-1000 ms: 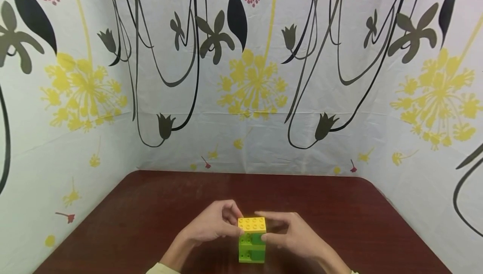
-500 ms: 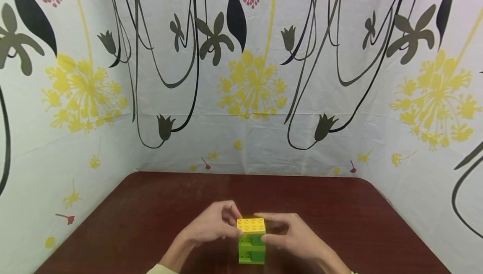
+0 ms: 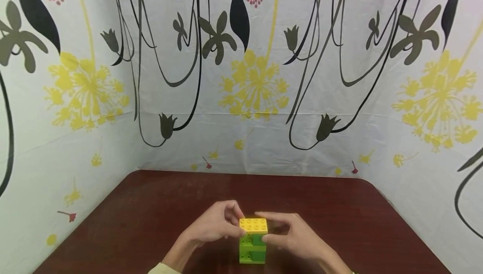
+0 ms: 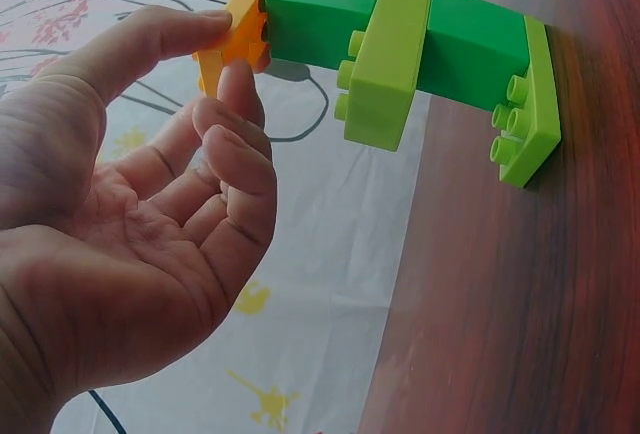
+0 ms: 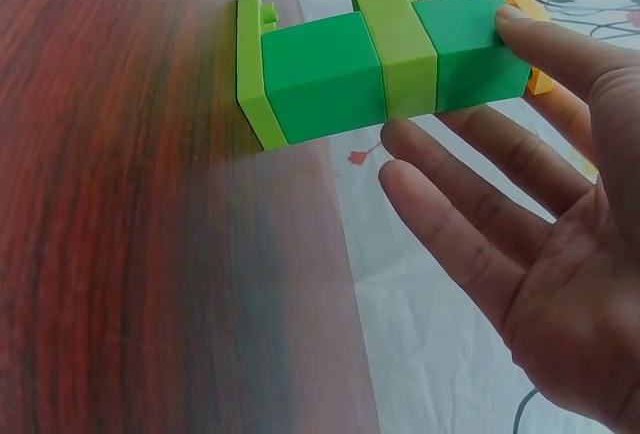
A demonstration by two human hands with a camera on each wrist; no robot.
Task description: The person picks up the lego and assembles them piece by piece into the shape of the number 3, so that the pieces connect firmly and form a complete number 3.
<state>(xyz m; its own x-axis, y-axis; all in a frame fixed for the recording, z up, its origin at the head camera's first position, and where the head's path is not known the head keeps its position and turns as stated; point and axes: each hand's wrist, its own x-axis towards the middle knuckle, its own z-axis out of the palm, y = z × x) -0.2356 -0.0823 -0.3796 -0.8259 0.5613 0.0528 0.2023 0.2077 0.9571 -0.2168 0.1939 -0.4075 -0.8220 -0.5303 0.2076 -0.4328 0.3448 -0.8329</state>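
A small tower of toy building bricks stands upright in front of me. At its foot is a lime plate (image 4: 540, 104), then a green brick (image 5: 325, 74), a lime brick (image 4: 388, 69) and an upper green brick (image 5: 470, 52). A yellow plate (image 3: 253, 225) tops the tower, its studs facing up; it looks orange in the wrist views. My left hand (image 3: 215, 223) pinches that plate's left end between thumb and finger. From the right, my right hand (image 3: 299, 234) holds the upper green brick, thumb on the near side and fingers behind. The remaining right fingers are extended below it.
The tower rests on a dark red-brown wooden table (image 3: 181, 190) with rounded far corners. White cloth (image 3: 241, 35) printed with flowers and stems hangs behind the table and along both sides.
Both hands keep their places on the tower. Only the head view has shifted very slightly.
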